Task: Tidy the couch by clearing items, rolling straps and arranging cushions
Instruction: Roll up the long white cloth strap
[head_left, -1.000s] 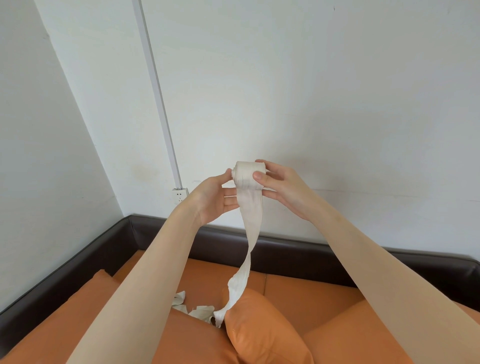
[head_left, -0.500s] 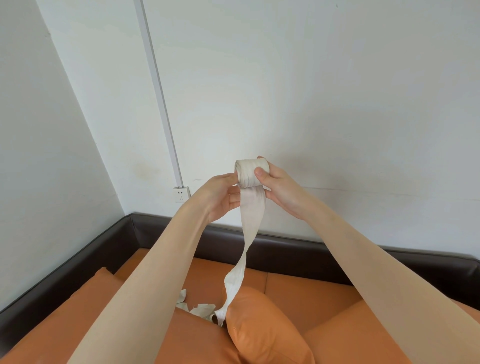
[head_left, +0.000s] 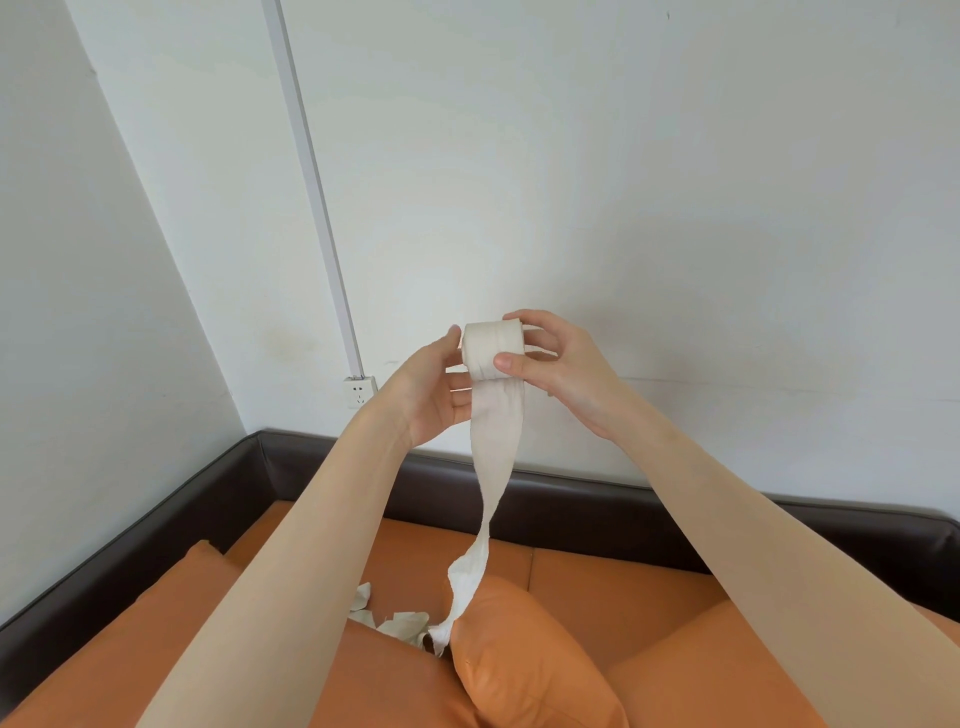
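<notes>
You hold a cream-white fabric strap (head_left: 497, 426), partly wound into a tight roll, up in front of the white wall. Your right hand (head_left: 558, 366) pinches the roll, thumb pressed on its front and fingers (head_left: 540, 338) curled behind it. Your left hand (head_left: 434, 389) cups the roll's other end, thumb at the top edge and fingers curled under the strap just below. The loose tail hangs down twisting, and its crumpled end lies on the orange couch with dark brown leather backrest (head_left: 623, 587), just beside a plump orange cushion (head_left: 524, 654). A white wall socket (head_left: 359, 389) sits left of your hands.
</notes>
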